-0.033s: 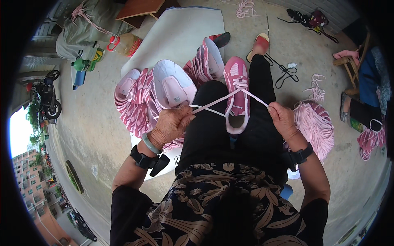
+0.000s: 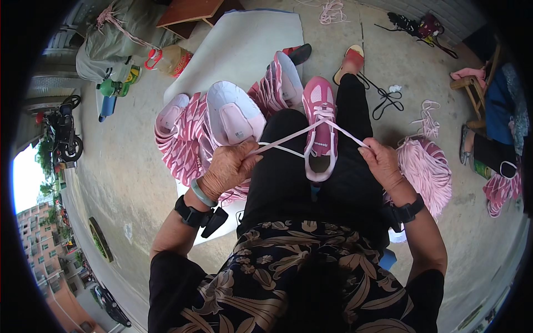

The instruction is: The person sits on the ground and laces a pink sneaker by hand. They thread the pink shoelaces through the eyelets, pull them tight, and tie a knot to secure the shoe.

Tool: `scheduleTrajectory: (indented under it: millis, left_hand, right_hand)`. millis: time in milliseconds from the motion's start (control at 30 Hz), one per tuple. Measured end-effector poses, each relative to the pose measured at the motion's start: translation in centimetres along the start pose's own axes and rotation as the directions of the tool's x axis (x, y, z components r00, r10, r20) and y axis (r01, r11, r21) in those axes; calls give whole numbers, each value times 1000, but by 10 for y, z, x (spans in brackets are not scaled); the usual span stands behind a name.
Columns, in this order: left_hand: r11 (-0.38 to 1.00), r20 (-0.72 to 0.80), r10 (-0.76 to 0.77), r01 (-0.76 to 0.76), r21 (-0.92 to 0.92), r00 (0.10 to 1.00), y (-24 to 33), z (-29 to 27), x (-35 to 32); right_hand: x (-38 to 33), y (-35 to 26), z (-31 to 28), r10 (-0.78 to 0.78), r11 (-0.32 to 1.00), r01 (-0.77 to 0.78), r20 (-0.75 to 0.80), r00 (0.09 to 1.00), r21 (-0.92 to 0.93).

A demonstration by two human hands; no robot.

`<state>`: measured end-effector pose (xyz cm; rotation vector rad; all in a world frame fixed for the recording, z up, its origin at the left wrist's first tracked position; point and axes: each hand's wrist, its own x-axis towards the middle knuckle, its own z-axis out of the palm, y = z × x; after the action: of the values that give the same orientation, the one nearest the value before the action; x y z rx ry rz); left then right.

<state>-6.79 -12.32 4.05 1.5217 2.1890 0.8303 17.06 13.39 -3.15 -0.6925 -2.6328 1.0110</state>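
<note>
A pink sneaker lies on my thighs, toe pointing away from me, with its opening nearest my body. Its pale pink shoelace runs through the upper eyelets and stretches tight to both sides in a wide V. My left hand is closed on one end, thumb against the fingers; a second stretch of lace loops from near it to the shoe's side. On the other side, my right hand pinches the other end between thumb and fingers. Nested stacks of pink shoes stand left of my legs.
Right of my legs sits a heap of pink laces. A white sheet covers floor ahead, beside a large bottle and a wooden stool. Black cord lies near my foot. Another person's leg shows at far right.
My left hand has shifted very slightly to the left with the lace end. The sneaker and my right hand look nearly unmoved.
</note>
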Motion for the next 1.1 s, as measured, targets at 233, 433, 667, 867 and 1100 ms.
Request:
scheduleTrajectory:
  millis: [233,433,667,867,1100]
  left_hand:
    - [857,112,142,-179,483,984,-27,-56,4]
    - [617,112,73,-133,776,991,-101,-103,-43]
    - [344,-297,-272,380,859,916,-181,-213,-133]
    - [167,-560,-388,654,738,732,-200,-274,-154]
    - [563,224,-775,807,-178,590,-128,-84,-50]
  right_hand:
    - [-17,24,-60,-205,913,196,12,979,-357]
    - [-73,118,-158,-155,766,135,24,988,-628]
    - [-171,243,-335,368,725,-449,-257,893,-522]
    - [-188,301,-412,104,540,-385,-395,913,-748]
    - [-84,147,-128,766,418,-774,274,582,476]
